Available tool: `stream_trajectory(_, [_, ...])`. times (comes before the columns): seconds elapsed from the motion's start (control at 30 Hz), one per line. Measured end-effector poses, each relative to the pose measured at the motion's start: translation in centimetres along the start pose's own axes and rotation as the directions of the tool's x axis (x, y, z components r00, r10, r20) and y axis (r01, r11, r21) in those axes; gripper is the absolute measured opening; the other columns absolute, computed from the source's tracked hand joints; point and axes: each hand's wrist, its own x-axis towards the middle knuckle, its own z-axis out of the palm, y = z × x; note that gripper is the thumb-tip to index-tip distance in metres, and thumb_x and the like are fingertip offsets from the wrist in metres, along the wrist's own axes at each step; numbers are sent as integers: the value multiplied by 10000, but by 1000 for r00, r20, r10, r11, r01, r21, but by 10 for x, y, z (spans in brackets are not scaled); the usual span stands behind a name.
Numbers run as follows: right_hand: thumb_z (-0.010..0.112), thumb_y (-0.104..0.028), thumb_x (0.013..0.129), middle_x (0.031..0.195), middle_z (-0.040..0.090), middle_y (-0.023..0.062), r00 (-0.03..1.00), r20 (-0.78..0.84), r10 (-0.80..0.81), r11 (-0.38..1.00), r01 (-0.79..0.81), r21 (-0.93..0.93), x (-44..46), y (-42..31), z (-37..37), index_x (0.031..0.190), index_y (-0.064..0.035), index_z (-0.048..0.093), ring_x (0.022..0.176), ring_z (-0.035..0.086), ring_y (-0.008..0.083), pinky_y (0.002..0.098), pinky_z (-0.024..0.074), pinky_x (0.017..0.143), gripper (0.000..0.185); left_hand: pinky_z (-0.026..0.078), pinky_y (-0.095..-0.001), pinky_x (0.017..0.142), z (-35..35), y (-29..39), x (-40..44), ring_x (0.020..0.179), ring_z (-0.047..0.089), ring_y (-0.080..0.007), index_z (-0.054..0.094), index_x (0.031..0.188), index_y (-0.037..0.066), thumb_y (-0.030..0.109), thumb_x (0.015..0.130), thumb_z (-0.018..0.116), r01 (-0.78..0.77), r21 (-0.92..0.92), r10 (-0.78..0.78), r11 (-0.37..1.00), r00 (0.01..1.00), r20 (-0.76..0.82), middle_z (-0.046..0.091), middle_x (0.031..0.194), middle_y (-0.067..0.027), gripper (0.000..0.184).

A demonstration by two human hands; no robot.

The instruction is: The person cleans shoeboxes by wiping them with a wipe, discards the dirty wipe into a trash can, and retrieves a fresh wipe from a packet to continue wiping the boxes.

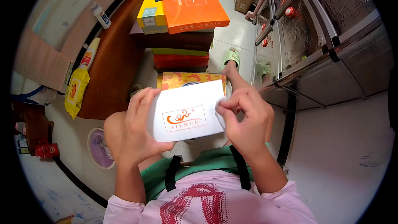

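A white box [186,99] with an orange and red printed logo is held up in front of me, over my lap. My left hand [139,124] grips its left end, with the thumb along the lower edge and fingers at the upper corner. At the right end, my right hand [244,118] pinches a white flap [222,105] between thumb and forefinger. Just behind it is a yellow and orange patterned box [178,79], partly covered by the white one. The inside of the white box is hidden from me.
Ahead rises a stack of boxes, with an orange box [195,4] and a yellow box [152,10] on top. To the left is a brown wooden surface [107,58] with a yellow wipes packet [77,89]. A purple bin [100,147] stands on the floor; metal cabinets [298,41] line the right.
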Motion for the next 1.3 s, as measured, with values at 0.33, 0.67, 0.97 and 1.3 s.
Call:
stream_trajectory(0.33, [680,93,663,818,536,111,995,-42,-94,992,90,-91,34,10,23,724,-13,594,768,562,291,381,465,641,150,458,-440,992,-3,1,-2,1194,526,-377,511,1319,16,138,415,851,-6,35,6,999,1000,4,510,1284,-183,973])
stream_trajectory(0.67, [735,64,674,796,554,83,997,-68,-23,999,20,-42,16,-1,16,776,-23,685,763,573,259,366,478,636,143,453,-439,1000,-1,3,-3,1197,520,-370,510,1332,16,116,413,843,-67,4,67,998,998,16,516,1274,-180,983])
stream_trajectory(0.97, [720,49,677,827,555,90,953,76,-292,940,301,-162,1,-12,25,783,-28,670,792,559,275,373,477,675,140,446,-446,1002,0,3,-3,1210,502,-382,509,1325,22,106,423,832,-52,0,52,999,999,-14,504,1292,-174,961])
stream_trajectory(1.3, [696,63,655,820,549,102,927,61,-369,912,374,-170,7,-14,42,788,-43,629,794,556,302,388,466,678,183,438,-451,1026,-1,1,-3,1246,483,-383,515,1324,32,114,415,834,-53,-9,53,999,999,-5,497,1312,-164,967])
